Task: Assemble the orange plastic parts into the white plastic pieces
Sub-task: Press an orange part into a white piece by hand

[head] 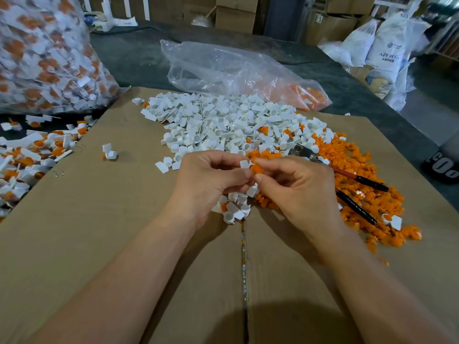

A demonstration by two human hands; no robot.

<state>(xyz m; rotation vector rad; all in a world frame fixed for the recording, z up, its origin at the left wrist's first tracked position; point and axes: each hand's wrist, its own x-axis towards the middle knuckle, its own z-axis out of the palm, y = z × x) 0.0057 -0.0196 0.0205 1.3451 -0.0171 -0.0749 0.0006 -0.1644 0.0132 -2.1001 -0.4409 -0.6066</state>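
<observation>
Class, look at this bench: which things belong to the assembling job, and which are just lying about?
In the job: left hand, pinching a white piece; right hand, pinching an orange part; white pile; orange pile.
Lying about: pliers; white sacks; cardboard boxes.

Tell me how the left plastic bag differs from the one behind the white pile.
The left bag bulges full; the middle bag lies slumped and mostly empty. The left bag holds white-and-orange pieces; the middle bag shows mainly orange parts at its right end. Both are clear plastic.
</observation>
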